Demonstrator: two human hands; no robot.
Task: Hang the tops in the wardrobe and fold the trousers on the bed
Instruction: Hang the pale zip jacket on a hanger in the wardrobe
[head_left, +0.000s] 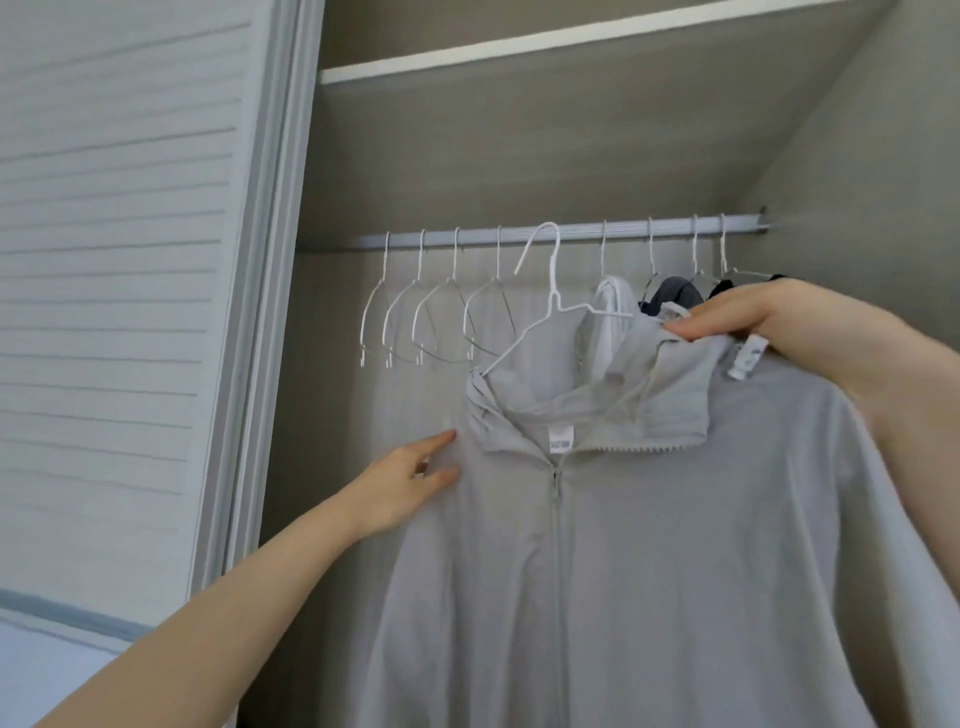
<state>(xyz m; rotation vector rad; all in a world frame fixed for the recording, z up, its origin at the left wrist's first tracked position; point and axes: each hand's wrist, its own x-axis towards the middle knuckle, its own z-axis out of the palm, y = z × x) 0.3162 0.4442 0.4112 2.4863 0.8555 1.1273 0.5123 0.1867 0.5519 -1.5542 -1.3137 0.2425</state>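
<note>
At frame centre the grey hoodie (649, 545) hangs on a white hanger (545, 306) just below the rail (519, 236), right hand (737, 312) pinching its hood, left hand (410, 488) spread against its shoulder, bare rail between four empty hangers (415, 322) leftward and hung clothes (670, 296) rightward.

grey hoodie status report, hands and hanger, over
Right hand pinching the grey hoodie at the hood. Left hand open on its shoulder. White hanger partly inside, hook not on the rail.
</note>
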